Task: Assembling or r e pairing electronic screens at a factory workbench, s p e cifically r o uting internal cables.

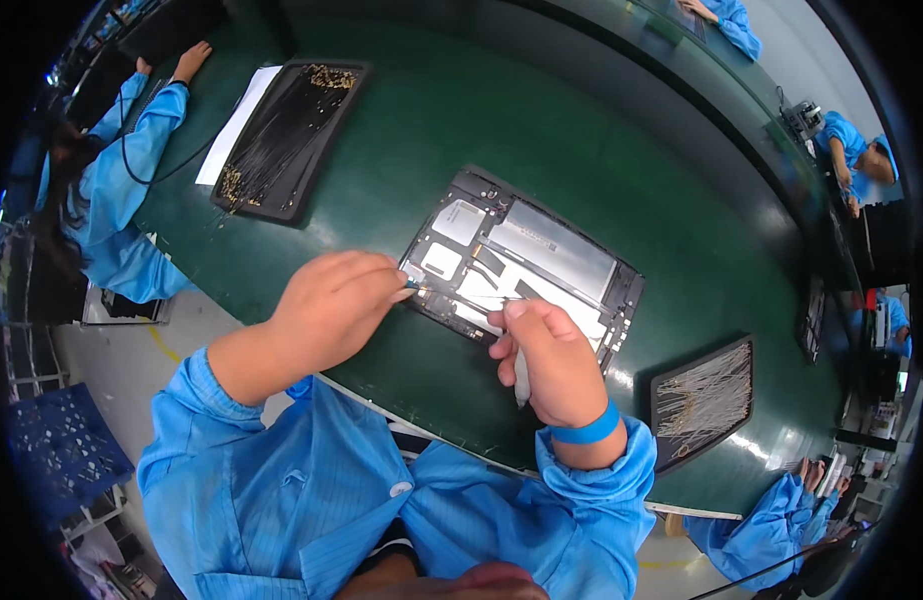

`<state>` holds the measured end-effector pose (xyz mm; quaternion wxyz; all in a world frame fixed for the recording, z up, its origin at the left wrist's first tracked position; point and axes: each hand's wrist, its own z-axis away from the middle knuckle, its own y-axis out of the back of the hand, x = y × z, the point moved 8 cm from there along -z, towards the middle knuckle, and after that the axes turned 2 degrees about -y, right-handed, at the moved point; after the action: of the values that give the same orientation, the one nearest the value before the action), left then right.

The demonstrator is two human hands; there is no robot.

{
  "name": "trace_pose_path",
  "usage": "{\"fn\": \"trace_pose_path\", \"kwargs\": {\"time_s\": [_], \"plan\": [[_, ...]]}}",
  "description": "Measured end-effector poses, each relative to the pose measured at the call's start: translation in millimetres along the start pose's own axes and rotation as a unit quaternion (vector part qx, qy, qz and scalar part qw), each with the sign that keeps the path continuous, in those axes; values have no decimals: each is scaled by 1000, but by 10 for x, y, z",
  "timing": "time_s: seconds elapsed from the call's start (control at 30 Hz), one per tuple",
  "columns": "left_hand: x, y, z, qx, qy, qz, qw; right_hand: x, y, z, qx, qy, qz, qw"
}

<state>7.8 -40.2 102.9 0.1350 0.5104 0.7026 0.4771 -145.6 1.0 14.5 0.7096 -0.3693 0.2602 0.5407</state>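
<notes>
An opened tablet-like device (556, 248) lies tilted on the green table, its silver and white inner panels, ribbon strips and dark frame exposed. At its near left edge my left hand (326, 305) is closed in a pinch. A small dark-blue bit shows at those fingertips, and a thin line runs from there across the device; what they grip is too small to tell. My right hand (556, 365) is closed over the near edge of the device, around a slim light-grey tool (522, 378). Fingers hide much of that tool, so its kind is unclear.
A black tray (299, 198) of thin black cables with gold-coloured ends stands at the far left, beside a white sheet (226, 145). Another dark tray (671, 463) at the right holds many thin pale strands. Other people in blue coats sit around the table. The table's near edge (381, 411) runs by my body.
</notes>
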Motion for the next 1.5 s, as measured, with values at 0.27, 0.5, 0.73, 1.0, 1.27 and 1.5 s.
{"fn": "trace_pose_path", "kwargs": {"time_s": [0.27,0.5,0.73,1.0,1.27,1.5], "plan": [[89,-309,167,-29,13,55,998,330,111,34,2,-55,-90,994],[60,-205,243,-19,-15,20,1000,350,100,32,-5,-64,-81,995],[67,-174,249,-19,-25,13,999,395,85,25,-12,-74,-100,992],[56,-208,301,-29,-26,14,999,444,58,-5,-1,-106,-120,987],[100,-301,290,-21,-1,32,999,482,-60,31,-31,-113,-78,990],[282,-494,156,-19,-20,102,994,551,-146,103,-80,-126,-85,985]]}}
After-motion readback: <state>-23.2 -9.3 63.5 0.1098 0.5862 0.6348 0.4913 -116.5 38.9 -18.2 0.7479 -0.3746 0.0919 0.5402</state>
